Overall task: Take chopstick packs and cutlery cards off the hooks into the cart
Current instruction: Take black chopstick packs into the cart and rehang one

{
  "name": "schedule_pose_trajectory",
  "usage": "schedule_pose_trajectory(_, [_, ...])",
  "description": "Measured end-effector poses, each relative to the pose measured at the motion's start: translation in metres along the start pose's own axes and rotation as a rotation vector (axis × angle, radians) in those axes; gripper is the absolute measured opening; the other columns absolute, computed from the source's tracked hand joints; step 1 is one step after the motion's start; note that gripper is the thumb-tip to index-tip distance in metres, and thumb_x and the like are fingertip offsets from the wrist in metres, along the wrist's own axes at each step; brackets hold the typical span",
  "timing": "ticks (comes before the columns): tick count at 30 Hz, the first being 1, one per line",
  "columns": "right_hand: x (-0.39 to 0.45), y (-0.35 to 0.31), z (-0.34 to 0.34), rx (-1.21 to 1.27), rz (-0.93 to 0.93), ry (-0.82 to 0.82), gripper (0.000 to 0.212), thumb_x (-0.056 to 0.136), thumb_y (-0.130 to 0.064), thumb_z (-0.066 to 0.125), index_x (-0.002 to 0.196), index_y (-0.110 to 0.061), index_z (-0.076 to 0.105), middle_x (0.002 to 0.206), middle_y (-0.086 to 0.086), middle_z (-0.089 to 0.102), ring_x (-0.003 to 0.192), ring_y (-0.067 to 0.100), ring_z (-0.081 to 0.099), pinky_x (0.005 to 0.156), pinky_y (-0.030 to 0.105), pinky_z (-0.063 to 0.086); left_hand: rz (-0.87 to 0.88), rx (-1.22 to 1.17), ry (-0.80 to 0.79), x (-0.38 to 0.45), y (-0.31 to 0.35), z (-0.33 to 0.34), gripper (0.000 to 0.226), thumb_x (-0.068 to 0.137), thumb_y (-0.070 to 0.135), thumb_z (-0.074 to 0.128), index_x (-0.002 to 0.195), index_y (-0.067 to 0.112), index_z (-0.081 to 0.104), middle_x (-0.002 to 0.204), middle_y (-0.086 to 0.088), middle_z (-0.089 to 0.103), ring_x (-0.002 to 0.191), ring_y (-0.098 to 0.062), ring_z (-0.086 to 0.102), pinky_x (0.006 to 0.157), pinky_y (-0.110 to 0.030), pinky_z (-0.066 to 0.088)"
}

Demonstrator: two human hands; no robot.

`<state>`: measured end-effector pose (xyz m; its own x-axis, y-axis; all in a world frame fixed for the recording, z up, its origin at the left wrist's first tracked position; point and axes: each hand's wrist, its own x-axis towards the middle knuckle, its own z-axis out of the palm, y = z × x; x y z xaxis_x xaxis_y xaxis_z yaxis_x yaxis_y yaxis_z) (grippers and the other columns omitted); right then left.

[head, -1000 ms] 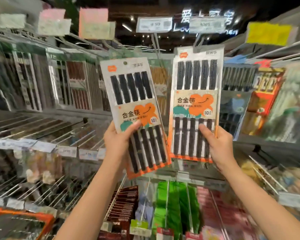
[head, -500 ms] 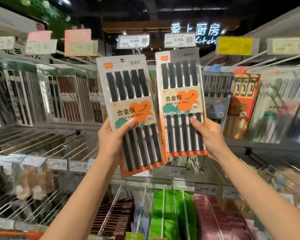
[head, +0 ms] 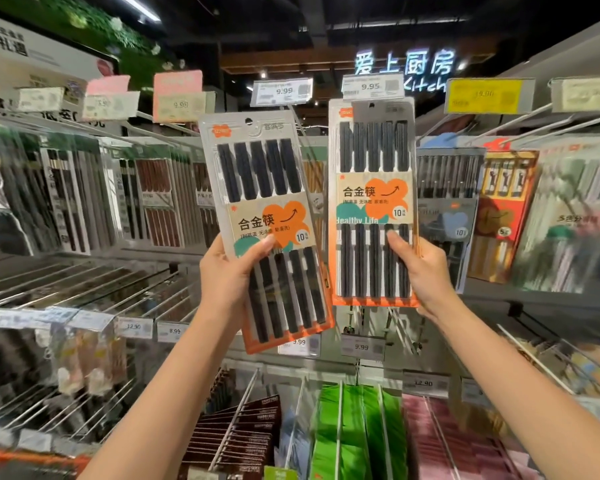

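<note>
Head view: each hand's fingers grip one chopstick pack (fingers hidden behind, thumbs front): left hand (head: pixel 227 275), right hand (head: pixel 421 268).

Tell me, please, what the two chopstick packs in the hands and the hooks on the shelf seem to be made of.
Left pack and right pack: seemingly printed card under clear glossy plastic, which catches light. The chopsticks inside look matte black; the label reads alloy, but the look alone leaves that open. The hooks: thin bare metal wire, silvery and shiny.

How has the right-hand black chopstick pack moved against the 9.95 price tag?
Yes. The right-hand black chopstick pack has risen: its top now overlaps the 9.95 price tag, where before a gap showed.
</note>
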<state>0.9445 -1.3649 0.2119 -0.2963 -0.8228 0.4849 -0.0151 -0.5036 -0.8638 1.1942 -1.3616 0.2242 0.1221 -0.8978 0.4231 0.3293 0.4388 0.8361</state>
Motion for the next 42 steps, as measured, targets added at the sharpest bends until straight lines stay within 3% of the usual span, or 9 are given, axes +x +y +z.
schedule_pose_trajectory(13, [0.048,0.017,0.019,-0.076,0.057,0.071,0.037,0.088,-0.033,0.066,0.115,-0.008,0.064,0.113,0.002,0.066,0.109,0.016,0.059,0.106,0.039,0.041,-0.044,0.032,-0.037,0.004,-0.007,0.007,0.033,0.078,0.013,0.074,0.108,0.018,0.063,0.101,0.0,0.074,0.09,-0.012,0.072,0.072,-0.025,0.058])
schedule_pose_trajectory(20, [0.071,0.047,0.017,-0.156,0.476,-0.016,0.082,0.087,-0.049,0.062,0.147,-0.005,0.029,0.153,0.012,0.031,0.139,0.03,0.031,0.112,0.045,0.027,-0.062,0.06,-0.059,0.007,-0.014,0.013,0.038,0.075,0.013,0.077,0.111,0.015,0.065,0.103,0.001,0.074,0.096,-0.013,0.07,0.082,-0.026,0.055])
schedule_pose_trajectory(26, [0.044,0.062,0.022,-0.465,0.327,0.344,0.046,0.093,-0.007,0.052,0.137,-0.004,0.037,0.136,0.013,0.042,0.115,0.021,0.044,0.092,0.03,0.037,-0.121,0.094,-0.087,0.004,-0.029,0.015,0.031,0.076,0.011,0.077,0.104,0.018,0.067,0.095,0.004,0.076,0.09,-0.008,0.071,0.076,-0.019,0.055])
schedule_pose_trajectory(29, [0.008,0.056,0.033,-0.315,0.107,0.224,0.026,0.097,-0.019,0.05,0.119,-0.007,0.056,0.111,0.002,0.058,0.095,0.012,0.053,0.078,0.018,0.041,-0.148,0.061,-0.096,0.003,-0.036,0.022,0.028,0.076,0.01,0.076,0.102,0.016,0.068,0.089,0.006,0.076,0.082,-0.004,0.071,0.065,-0.012,0.053])
schedule_pose_trajectory(32, [-0.027,0.058,0.046,-0.076,0.195,-0.02,0.038,0.096,-0.046,0.046,0.108,-0.016,0.066,0.111,0.002,0.067,0.101,0.012,0.063,0.089,0.023,0.049,-0.191,0.022,-0.111,0.004,-0.042,0.032,0.028,0.077,0.008,0.076,0.103,0.012,0.068,0.096,-0.002,0.076,0.089,-0.015,0.072,0.074,-0.021,0.058])
schedule_pose_trajectory(34, [-0.044,0.053,0.047,0.088,0.189,-0.057,0.036,0.094,-0.043,0.048,0.096,-0.013,0.068,0.099,0.007,0.072,0.086,0.01,0.069,0.077,0.02,0.054,-0.208,0.019,-0.141,0.006,-0.044,0.037,0.029,0.077,0.007,0.076,0.105,0.01,0.067,0.097,-0.004,0.076,0.091,-0.018,0.072,0.075,-0.023,0.059])
schedule_pose_trajectory(36, [-0.051,0.047,0.046,0.057,0.089,-0.051,0.041,0.085,-0.044,0.058,0.098,-0.006,0.068,0.099,0.014,0.071,0.09,0.019,0.07,0.079,0.03,0.055,-0.216,0.027,-0.179,0.008,-0.047,0.041,0.035,0.077,0.009,0.076,0.111,0.01,0.065,0.101,-0.005,0.075,0.093,-0.019,0.072,0.077,-0.026,0.059])
schedule_pose_trajectory(40, [-0.044,0.042,0.036,-0.097,-0.151,0.068,0.029,0.082,-0.038,0.07,0.081,-0.01,0.067,0.069,-0.008,0.067,0.065,0.002,0.059,0.061,0.015,0.044,-0.126,0.04,-0.283,0.013,-0.05,0.047,0.061,0.082,0.01,0.07,0.137,0.016,0.046,0.115,-0.005,0.07,0.106,-0.018,0.067,0.09,-0.03,0.054])
schedule_pose_trajectory(42, [-0.038,0.042,0.03,-0.129,-0.211,0.123,0.044,0.079,-0.046,0.07,0.07,-0.005,0.057,0.061,-0.001,0.051,0.055,0.003,0.044,0.053,0.017,0.035,-0.151,-0.018,-0.331,0.015,-0.05,0.045,0.073,0.086,0.01,0.066,0.147,0.028,0.03,0.112,-0.004,0.071,0.092,-0.011,0.07,0.075,-0.022,0.053])
